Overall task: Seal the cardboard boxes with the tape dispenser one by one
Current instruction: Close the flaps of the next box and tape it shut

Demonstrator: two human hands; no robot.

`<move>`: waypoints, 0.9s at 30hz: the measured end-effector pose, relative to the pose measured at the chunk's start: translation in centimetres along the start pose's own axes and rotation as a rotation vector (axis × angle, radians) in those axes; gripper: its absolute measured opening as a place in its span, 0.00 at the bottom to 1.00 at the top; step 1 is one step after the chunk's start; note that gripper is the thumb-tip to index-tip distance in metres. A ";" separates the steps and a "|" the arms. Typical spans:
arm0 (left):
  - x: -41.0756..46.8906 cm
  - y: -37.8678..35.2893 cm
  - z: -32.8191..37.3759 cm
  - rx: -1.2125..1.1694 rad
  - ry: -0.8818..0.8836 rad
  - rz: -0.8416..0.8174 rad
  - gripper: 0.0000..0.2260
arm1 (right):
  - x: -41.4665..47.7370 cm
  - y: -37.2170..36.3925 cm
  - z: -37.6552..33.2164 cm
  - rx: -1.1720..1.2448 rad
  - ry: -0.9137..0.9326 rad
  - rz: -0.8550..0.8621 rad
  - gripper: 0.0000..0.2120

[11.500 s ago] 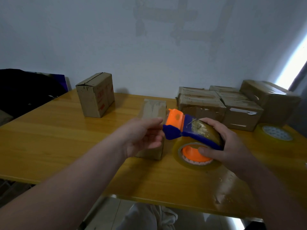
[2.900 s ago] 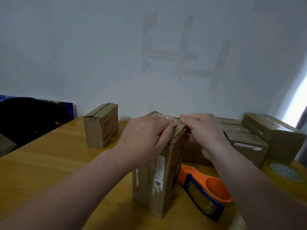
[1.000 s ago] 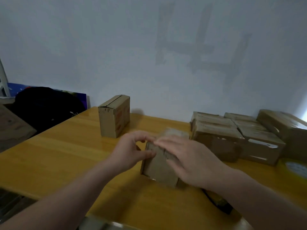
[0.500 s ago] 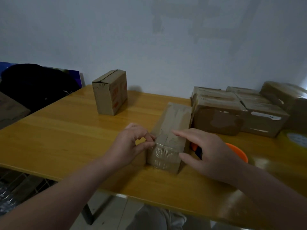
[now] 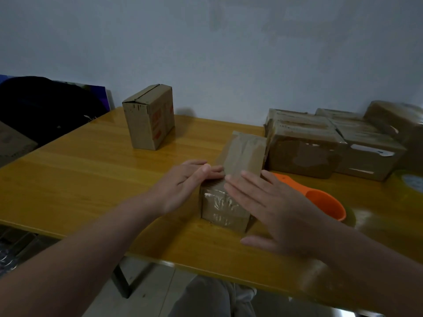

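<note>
While the cardboard box [image 5: 219, 211] lies on its side near the front edge of the bench [image 5: 80, 179], its glossy taped end facing the person, both hands rest flat on it. The left hand [image 5: 180, 186] lies against the box's upper left edge, fingers [image 5: 214, 174] straight and close together. The right hand [image 5: 277, 209] covers the top right, fingers [image 5: 248, 180] straight and slightly spread. Just beside the box, behind the right hand, sits the orange tape dispenser [image 5: 320, 197]. An upright box [image 5: 148, 120] stands at the back left, and taped boxes [image 5: 320, 145] are grouped at the back right.
</note>
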State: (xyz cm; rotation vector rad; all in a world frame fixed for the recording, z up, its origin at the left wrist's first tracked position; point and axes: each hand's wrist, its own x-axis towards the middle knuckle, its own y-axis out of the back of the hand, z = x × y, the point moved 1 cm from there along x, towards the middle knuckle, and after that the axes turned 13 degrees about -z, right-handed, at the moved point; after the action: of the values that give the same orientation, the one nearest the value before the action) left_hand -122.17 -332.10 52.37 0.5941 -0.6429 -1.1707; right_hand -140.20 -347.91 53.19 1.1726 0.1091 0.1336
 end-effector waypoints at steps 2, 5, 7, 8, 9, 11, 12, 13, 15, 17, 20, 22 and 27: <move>-0.1 -0.2 -0.1 -0.020 -0.003 -0.002 0.28 | 0.2 -1.3 -0.1 -0.075 0.034 0.013 0.40; -0.3 -0.4 -0.3 -0.057 -0.012 0.000 0.26 | 0.4 -2.4 -0.1 -0.190 0.025 0.045 0.39; -0.4 -0.5 -0.3 -0.066 -0.009 -0.007 0.26 | 0.5 -2.6 -0.2 -0.256 0.015 0.071 0.39; -0.5 -0.6 -0.3 -0.073 -0.008 -0.011 0.26 | 0.5 -2.6 -0.2 -0.284 0.017 0.083 0.39; -0.5 -0.6 -0.3 -0.081 -0.004 -0.014 0.27 | 0.5 -2.5 -0.2 -0.303 0.022 0.091 0.40; -0.5 -0.5 -0.3 -0.095 0.010 -0.027 0.27 | 0.4 -2.2 0.0 -0.323 0.049 0.099 0.40; -0.6 -0.5 -0.3 -0.105 0.016 -0.032 0.28 | 0.3 -1.9 0.0 -0.339 0.073 0.100 0.39; -0.6 -0.5 -0.2 -0.117 0.017 -0.035 0.28 | 0.2 -1.7 0.0 -0.362 0.100 0.101 0.37; -0.6 -0.5 0.0 -0.152 0.012 -0.042 0.28 | 0.3 -1.0 -0.1 -0.380 0.120 0.116 0.35; -0.7 -0.5 0.0 -0.215 0.021 -0.049 0.29 | 1.1 -0.4 -0.4 -0.371 0.077 0.136 0.35; -0.7 -0.5 -0.1 -0.303 0.038 -0.045 0.31 | 2.9 -0.2 -1.0 -0.444 -0.003 0.087 0.36; -0.8 -0.5 -0.1 -0.340 0.036 -0.056 0.33 | 3.7 -0.8 -1.1 -0.520 -0.042 0.038 0.36; -0.9 -0.6 0.1 -0.365 0.046 -0.057 0.29 | 4.2 -1.9 -1.1 -0.631 -0.044 0.021 0.36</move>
State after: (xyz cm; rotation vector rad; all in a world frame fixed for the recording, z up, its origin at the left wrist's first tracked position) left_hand -122.80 -331.43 51.89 0.3296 -0.3615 -1.2863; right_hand -136.15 -346.94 50.96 0.5466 0.0114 0.1471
